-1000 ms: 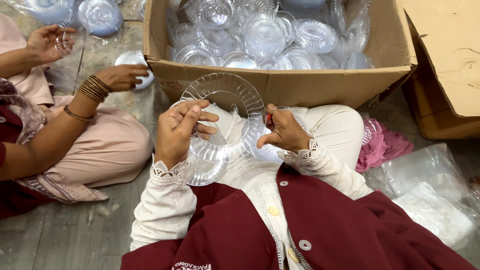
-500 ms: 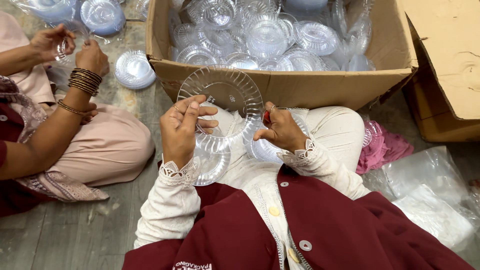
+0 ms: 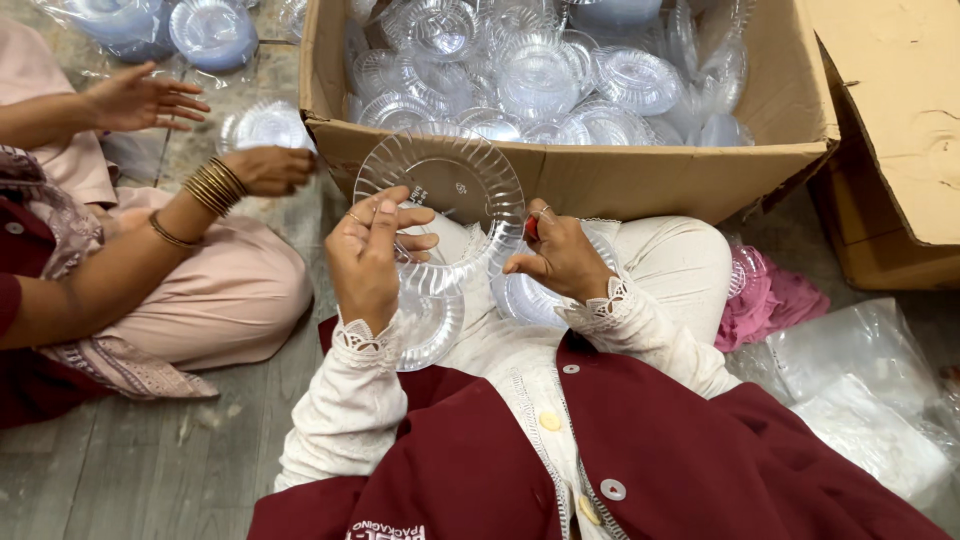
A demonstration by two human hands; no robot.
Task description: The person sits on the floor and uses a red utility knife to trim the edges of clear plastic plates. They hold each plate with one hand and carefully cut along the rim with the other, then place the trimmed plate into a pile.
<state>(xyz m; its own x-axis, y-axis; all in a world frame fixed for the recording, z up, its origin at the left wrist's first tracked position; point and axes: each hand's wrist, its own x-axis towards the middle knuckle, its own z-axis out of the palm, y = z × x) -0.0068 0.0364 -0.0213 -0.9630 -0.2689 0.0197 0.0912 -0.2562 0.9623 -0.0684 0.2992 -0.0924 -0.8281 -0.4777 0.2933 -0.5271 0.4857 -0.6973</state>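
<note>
Since half a second ago, little has been shifted in the wearer's own grip, while the co-worker's hands at the left have been moved: one hand point(image 3: 140, 98) is now spread open above the knee, and the other hand point(image 3: 268, 168) — the one with a stack of gold bangles point(image 3: 214, 185) on its wrist — has been brought down to a clear plate point(image 3: 262, 124) on the floor.

A clear round plastic plate point(image 3: 445, 185) with a ribbed rim is held tilted up in front of the cardboard box point(image 3: 640, 180), over the lap. It is pinched at its lower left edge by the left hand point(image 3: 368, 262), whose fingers are curled closed around the rim. The right hand point(image 3: 560, 258) is closed on the plate's lower right edge, thumb and fingers gripping it.

More clear plates are seen lying in the lap — one point(image 3: 428, 312) below the left hand, another point(image 3: 530, 298) under the right. The box is filled with loose clear plates point(image 3: 540, 70). Bagged plates point(image 3: 205, 30) are seen at the upper left, a pink cloth point(image 3: 775, 300) and plastic bags point(image 3: 860, 400) at the right.
</note>
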